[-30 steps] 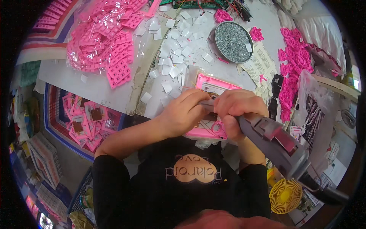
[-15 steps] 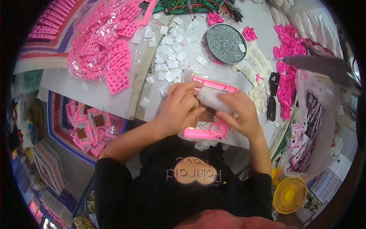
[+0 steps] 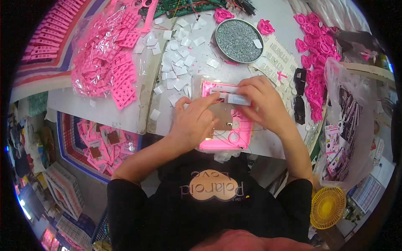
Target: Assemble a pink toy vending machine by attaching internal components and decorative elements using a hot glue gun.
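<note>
On the pale counter (image 3: 273,144), directly before the person, I observe a pink casing (image 3: 224,145), its open side up, with a brown board (image 3: 222,116) inside. A whitish oblong piece (image 3: 238,99) lies across the casing's far part, beyond the board. The left hand (image 3: 191,121) reaches in from the left, index finger extended to the oblong piece's left part, thumb and finger apart. The right hand (image 3: 264,103) is at that piece's right end, fingers on the far side and thumb on the near side; I cannot tell whether it is clamped. Beyond the casing stands a round tin (image 3: 239,41) of small metal parts. White squares (image 3: 178,62) lie scattered left of the tin; farther left, pink keypads (image 3: 124,79) are heaped, partly in clear plastic.
</note>
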`<state>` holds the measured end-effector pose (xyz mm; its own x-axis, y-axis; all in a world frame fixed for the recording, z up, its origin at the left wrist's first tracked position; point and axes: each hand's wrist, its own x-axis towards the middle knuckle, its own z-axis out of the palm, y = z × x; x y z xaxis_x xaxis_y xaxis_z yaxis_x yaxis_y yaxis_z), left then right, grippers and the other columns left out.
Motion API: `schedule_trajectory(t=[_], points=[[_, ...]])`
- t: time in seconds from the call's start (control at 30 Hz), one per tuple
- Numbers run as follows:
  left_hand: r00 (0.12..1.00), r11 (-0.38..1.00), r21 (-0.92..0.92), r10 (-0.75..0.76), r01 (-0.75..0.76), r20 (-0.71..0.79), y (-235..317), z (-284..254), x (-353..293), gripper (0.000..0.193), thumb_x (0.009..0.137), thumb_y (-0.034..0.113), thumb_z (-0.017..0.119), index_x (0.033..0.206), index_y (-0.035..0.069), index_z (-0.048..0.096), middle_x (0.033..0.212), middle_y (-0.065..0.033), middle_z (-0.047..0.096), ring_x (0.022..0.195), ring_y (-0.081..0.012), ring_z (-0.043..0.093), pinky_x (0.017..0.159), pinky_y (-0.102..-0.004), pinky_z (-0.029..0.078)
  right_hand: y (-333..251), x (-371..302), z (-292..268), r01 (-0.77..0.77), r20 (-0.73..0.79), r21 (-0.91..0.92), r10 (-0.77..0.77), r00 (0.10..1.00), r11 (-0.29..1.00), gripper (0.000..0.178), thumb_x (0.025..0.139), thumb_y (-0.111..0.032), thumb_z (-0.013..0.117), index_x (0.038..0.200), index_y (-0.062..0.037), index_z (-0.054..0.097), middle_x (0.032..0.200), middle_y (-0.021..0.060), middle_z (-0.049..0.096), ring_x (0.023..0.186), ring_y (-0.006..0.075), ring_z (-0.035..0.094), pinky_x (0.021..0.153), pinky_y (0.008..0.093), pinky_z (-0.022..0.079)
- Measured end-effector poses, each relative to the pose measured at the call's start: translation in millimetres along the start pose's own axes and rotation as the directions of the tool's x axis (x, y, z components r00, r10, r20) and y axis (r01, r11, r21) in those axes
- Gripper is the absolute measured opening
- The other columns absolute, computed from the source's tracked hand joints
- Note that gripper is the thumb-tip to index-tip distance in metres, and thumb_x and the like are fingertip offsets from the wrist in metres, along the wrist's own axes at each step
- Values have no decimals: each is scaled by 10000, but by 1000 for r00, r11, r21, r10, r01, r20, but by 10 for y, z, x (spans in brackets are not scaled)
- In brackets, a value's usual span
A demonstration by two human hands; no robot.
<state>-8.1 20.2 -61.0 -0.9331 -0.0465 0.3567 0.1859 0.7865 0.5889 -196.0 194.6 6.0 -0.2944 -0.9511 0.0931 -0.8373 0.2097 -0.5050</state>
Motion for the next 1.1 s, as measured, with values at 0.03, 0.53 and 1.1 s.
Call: schedule_trajectory(t=[0.03, 0.53, 1.1], points=[[1000, 1000, 6, 8, -8, 9, 0, 0, 4, 210, 794, 177, 764, 843, 108, 571, 1440, -91, 561, 1161, -197, 602, 944, -462, 331, 47, -59, 118, 42, -95, -46, -47, 994, 998, 398, 703, -99, 795, 1065, -34, 642, 1166, 131, 675, 1020, 313, 632, 841, 408, 535], [999, 996, -73, 42, -42, -1, -143, -320, 431, 230, 801, 118, 769, 1027, 112, 729, 1146, -32, 716, 1037, -219, 634, 940, -416, 360, 590, -197, -74, -338, -181, 743, 659, 730, 578, 235, 942, -213, 703, 1042, 0, 714, 890, 54, 737, 986, 182, 646, 899, 370, 492], [992, 983, -151, 92, -105, -91, 12, -140, 559, 157, 820, 122, 762, 966, 143, 712, 1000, 28, 726, 923, -181, 641, 910, -407, 338, 120, 213, -990, 423, -500, 841, 187, 846, 336, 529, 932, -155, 647, 1369, 58, 439, 1018, 212, 672, 862, 266, 676, 834, 429, 555]])
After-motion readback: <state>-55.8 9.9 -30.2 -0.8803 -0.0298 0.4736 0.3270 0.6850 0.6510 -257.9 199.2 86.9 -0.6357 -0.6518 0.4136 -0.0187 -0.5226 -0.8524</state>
